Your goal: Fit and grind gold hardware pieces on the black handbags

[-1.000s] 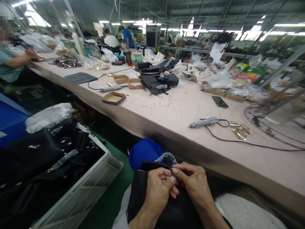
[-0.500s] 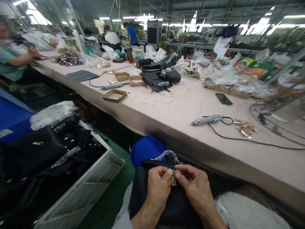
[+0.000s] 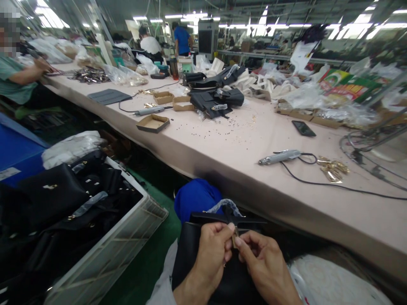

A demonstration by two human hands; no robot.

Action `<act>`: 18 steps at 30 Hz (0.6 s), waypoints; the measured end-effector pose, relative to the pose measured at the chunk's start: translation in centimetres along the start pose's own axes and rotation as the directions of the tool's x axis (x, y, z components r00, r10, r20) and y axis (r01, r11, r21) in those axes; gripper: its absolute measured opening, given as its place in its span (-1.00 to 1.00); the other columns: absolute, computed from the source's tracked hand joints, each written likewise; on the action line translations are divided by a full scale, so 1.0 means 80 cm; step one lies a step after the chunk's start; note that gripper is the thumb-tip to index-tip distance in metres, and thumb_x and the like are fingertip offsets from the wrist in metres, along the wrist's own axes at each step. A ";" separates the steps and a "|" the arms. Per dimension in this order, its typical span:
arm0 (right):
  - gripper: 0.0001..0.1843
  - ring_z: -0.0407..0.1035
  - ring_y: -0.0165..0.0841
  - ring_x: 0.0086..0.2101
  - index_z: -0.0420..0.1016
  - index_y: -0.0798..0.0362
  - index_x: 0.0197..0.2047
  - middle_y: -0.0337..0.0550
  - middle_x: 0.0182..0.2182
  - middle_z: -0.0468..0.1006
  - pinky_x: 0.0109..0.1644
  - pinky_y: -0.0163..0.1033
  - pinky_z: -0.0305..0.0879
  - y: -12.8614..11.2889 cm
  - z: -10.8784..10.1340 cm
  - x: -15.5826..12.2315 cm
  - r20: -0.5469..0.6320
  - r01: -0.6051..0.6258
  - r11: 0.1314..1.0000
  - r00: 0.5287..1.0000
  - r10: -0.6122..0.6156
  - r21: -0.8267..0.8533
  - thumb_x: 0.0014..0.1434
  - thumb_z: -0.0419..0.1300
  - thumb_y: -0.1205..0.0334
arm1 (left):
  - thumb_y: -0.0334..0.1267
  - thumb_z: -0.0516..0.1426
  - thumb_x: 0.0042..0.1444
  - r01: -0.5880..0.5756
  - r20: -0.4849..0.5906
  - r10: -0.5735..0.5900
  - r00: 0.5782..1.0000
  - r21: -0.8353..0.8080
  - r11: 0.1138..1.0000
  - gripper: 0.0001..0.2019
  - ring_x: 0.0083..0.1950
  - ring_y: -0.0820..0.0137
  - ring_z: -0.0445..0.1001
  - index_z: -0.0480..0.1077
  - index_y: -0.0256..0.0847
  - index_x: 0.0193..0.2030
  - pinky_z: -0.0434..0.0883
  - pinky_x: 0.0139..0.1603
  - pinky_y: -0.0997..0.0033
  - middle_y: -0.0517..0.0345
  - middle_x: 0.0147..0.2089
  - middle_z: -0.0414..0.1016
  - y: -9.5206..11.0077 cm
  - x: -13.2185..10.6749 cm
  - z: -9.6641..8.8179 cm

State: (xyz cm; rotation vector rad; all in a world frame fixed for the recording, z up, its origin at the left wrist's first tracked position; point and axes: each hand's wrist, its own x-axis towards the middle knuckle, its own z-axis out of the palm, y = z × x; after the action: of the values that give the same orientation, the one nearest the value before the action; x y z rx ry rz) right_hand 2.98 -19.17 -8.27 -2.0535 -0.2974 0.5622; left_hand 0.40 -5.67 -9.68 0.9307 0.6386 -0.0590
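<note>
A black handbag [image 3: 187, 245] lies on my lap, its handle [image 3: 225, 204] wrapped in clear plastic. My left hand [image 3: 212, 245] pinches a small gold metal clasp [image 3: 235, 238] at the top middle of the bag, thumb and forefinger near its upper end. Closed on the lower end of the same clasp is my right hand [image 3: 262, 256]. A black strap end runs down to the clasp; fingers hide how the two meet. Another small gold bit shows just below my left fingers.
At left stands a crate [image 3: 149, 212] of black bags. On the table [image 3: 216, 148] lie an electric screwdriver [image 3: 280, 157], gold hardware [image 3: 333, 168], a phone [image 3: 303, 128], a cardboard tray [image 3: 153, 123] and black bags [image 3: 213, 101]. A co-worker [image 3: 19, 78] sits at far left.
My right hand has slid from the clasp's upper end down to its lower part. The clasp has turned more edge-on, and the black flap behind it shows wider. The view has shifted slightly.
</note>
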 end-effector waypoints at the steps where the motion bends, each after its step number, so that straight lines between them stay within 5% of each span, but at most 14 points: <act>1: -0.47 0.25 -0.38 -0.52 0.57 0.07 -0.40 -0.17 -0.53 0.48 -0.44 -0.28 0.11 0.000 0.000 0.000 -0.003 0.002 1.000 1.000 -0.002 0.002 0.34 0.14 -0.20 | -0.01 0.39 -0.10 0.030 0.026 -0.029 0.999 -0.019 0.999 -0.60 -0.69 0.65 0.04 0.38 -0.28 -0.57 -0.03 -0.69 0.57 0.35 -0.68 0.17 0.003 0.001 -0.001; 7: -0.44 0.18 -0.42 -0.55 0.54 0.08 -0.40 -0.21 -0.55 0.43 -0.44 -0.27 0.06 0.004 0.002 0.002 0.042 -0.029 0.997 0.999 0.027 0.068 0.33 0.15 -0.25 | -0.05 0.45 -0.27 0.148 0.124 -0.135 0.983 -0.100 0.984 -0.58 -0.71 0.69 0.03 0.37 -0.28 -0.62 -0.05 -0.69 0.60 0.39 -0.71 0.12 0.009 0.008 -0.006; 18: -0.47 0.26 -0.36 -0.47 0.53 0.08 -0.39 -0.17 -0.48 0.48 -0.37 -0.23 0.04 0.009 0.012 0.003 0.082 -0.001 1.000 0.997 0.002 -0.003 0.40 0.06 -0.15 | -0.07 0.43 -0.19 -0.053 -0.026 0.052 0.998 -0.023 0.998 -0.63 -0.75 0.59 0.19 0.41 -0.30 -0.57 0.10 -0.75 0.57 0.20 -0.66 0.37 -0.021 0.013 -0.008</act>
State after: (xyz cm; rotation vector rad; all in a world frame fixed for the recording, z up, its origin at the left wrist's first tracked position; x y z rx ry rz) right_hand 2.67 -18.72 -9.40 -2.0367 -0.3449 0.6479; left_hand 0.40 -5.98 -11.76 0.9263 0.6369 0.0075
